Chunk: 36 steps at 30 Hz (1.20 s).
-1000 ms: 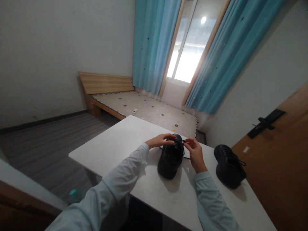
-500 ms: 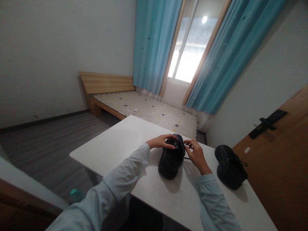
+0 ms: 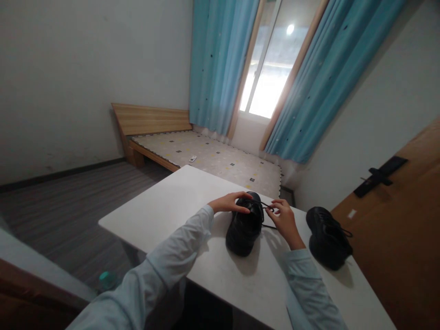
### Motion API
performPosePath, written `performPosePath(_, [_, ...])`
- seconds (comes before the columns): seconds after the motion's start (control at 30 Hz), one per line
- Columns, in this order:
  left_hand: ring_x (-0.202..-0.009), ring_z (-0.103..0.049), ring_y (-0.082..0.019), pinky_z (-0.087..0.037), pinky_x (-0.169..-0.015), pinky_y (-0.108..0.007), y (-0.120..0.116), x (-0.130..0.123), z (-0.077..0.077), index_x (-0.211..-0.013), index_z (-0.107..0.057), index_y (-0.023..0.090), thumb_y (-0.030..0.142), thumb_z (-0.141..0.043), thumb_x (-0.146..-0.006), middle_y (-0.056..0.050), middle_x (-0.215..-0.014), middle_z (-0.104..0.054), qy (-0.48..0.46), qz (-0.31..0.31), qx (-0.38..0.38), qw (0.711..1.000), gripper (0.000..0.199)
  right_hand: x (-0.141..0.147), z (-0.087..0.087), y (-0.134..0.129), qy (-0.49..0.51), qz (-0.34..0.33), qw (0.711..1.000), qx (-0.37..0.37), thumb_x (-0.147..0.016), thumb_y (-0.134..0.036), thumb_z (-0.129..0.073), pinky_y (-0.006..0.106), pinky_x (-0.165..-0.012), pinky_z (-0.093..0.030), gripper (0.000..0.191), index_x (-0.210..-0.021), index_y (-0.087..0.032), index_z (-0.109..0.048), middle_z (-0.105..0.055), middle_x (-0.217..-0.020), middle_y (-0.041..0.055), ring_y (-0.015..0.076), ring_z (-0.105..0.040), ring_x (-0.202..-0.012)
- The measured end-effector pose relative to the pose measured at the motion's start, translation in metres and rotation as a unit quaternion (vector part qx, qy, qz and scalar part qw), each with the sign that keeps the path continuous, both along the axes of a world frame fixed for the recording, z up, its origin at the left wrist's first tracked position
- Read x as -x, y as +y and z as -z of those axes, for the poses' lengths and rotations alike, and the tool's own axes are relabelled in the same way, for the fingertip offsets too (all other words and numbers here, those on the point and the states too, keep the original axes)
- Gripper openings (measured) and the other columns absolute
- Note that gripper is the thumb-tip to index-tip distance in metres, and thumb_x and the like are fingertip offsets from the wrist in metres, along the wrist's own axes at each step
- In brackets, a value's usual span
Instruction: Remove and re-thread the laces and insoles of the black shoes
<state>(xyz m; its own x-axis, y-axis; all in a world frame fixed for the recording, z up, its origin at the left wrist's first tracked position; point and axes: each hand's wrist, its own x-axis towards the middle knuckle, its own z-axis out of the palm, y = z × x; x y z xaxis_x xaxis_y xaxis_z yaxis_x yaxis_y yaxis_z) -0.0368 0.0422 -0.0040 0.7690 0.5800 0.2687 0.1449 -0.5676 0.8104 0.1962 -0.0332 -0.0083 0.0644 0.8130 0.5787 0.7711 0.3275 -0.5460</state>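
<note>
1. Right hand (image 3: 284, 219) has been drawn outward from the shoe since the earlier frame, and more lace (image 3: 266, 206) is now exposed between the two. Left hand (image 3: 231, 202) has been held in nearly the same spot.
2. Right fingers: closed, lace pinched between thumb and fingertips, just beside the shoe.
3. Left fingers: laid on the shoe's upper by the lacing, thumb set apart from the others. Whether anything is gripped there cannot be told (contact area is dark on dark).
4. Black shoe (image 3: 242, 233) is seated upright on the white surface (image 3: 154, 206), between the hands, toe pointed away and heel toward the wearer. Another stretch of lace is seen low on its right side.
5. Second shoe (image 3: 329, 239), also black and laced, is placed well apart to the right on the same surface, near its right edge; it is not touched by either hand.
6. Beyond the surface, a patterned mattress (image 3: 220, 158) is carried by a wooden bed frame (image 3: 154, 120); a small white object (image 3: 193, 159) is left on it.
</note>
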Motion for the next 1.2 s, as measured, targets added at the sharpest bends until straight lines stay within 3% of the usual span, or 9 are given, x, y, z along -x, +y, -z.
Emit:
performPosePath(0.27, [-0.122,-0.045,-0.022,-0.031,-0.104,-0.036,0.001,0.0,0.002,-0.124,-0.05,0.021,0.042,-0.068,-0.071,-0.007,-0.131,-0.051,0.001,0.006,0.014,1.0,0.06,-0.007,0.001,0.002,0.144,0.028,0.989,0.02,-0.063,-0.05,-0.069,0.033,-0.06,-0.051,0.033,-0.064,-0.018,-0.061,-0.061,-0.083,0.0081,0.0222,-0.057,-0.079])
performPosePath(0.4, [-0.121,-0.045,-0.022,-0.032,-0.103,-0.036,0.0,0.0,0.001,-0.123,-0.05,0.021,0.041,-0.069,-0.071,-0.007,-0.131,-0.051,0.001,0.007,0.021,1.0,0.059,-0.004,0.001,0.002,0.27,0.018,0.96,0.075,-0.052,-0.049,-0.077,0.039,-0.068,-0.054,0.038,-0.066,-0.017,-0.061,-0.063,-0.076,0.0053,0.0202,-0.061,-0.07])
performPosePath(0.53, [-0.12,-0.046,-0.021,-0.034,-0.101,-0.035,0.001,-0.001,0.002,-0.122,-0.051,0.022,0.04,-0.068,-0.072,-0.007,-0.13,-0.052,-0.01,0.01,0.024,1.0,0.056,0.001,-0.001,-0.002,0.35,-0.023,0.93,0.109,-0.054,-0.044,-0.078,0.037,-0.068,-0.056,0.035,-0.065,-0.016,-0.061,-0.065,-0.077,0.0051,0.0209,-0.066,-0.073])
performPosePath(0.67, [-0.105,-0.055,-0.019,-0.041,-0.092,-0.033,0.007,-0.001,0.007,-0.111,-0.056,0.016,0.039,-0.065,-0.075,-0.009,-0.114,-0.06,-0.027,-0.045,0.031,0.998,0.044,0.003,-0.003,-0.005,0.354,-0.024,0.927,0.123,-0.056,-0.044,-0.078,0.035,-0.065,-0.057,0.035,-0.065,-0.015,-0.06,-0.066,-0.072,0.0054,0.0225,-0.068,-0.073])
performPosePath(0.8, [-0.081,-0.057,-0.015,-0.045,-0.078,-0.029,0.014,0.001,0.013,-0.089,-0.059,0.013,0.034,-0.064,-0.075,-0.005,-0.089,-0.063,0.03,-0.109,0.035,0.993,0.026,0.003,-0.003,-0.007,0.353,-0.03,0.925,0.138,-0.059,-0.043,-0.077,0.033,-0.066,-0.057,0.034,-0.067,-0.015,-0.06,-0.065,-0.07,0.0046,0.0233,-0.069,-0.074])
performPosePath(0.93, [-0.077,-0.057,-0.014,-0.044,-0.076,-0.026,0.017,0.004,0.014,-0.079,-0.058,0.014,0.034,-0.06,-0.078,-0.002,-0.081,-0.063,0.066,-0.107,0.026,0.992,0.021,0.002,-0.001,-0.007,0.359,-0.03,0.921,0.149,-0.057,-0.042,-0.078,0.033,-0.063,-0.057,0.034,-0.066,-0.015,-0.06,-0.064,-0.068,0.0043,0.0239,-0.069,-0.073])
performPosePath(1.07, [-0.077,-0.055,-0.013,-0.043,-0.073,-0.025,0.017,0.005,0.015,-0.081,-0.058,0.014,0.035,-0.055,-0.081,-0.002,-0.081,-0.062,0.072,-0.113,0.008,0.991,0.021,0.003,0.0,-0.007,0.366,-0.034,0.918,0.151,-0.057,-0.041,-0.078,0.033,-0.062,-0.058,0.033,-0.066,-0.015,-0.06,-0.063,-0.068,0.0032,0.0228,-0.069,-0.072])
performPosePath(1.2, [-0.075,-0.055,-0.013,-0.043,-0.072,-0.024,0.018,0.005,0.016,-0.083,-0.057,0.014,0.029,-0.058,-0.079,-0.002,-0.082,-0.062,0.064,-0.096,0.042,0.992,0.016,0.004,0.001,-0.007,0.376,-0.041,0.912,0.157,-0.057,-0.04,-0.078,0.033,-0.063,-0.058,0.031,-0.065,-0.016,-0.06,-0.061,-0.07,0.0019,0.0215,-0.068,-0.071])
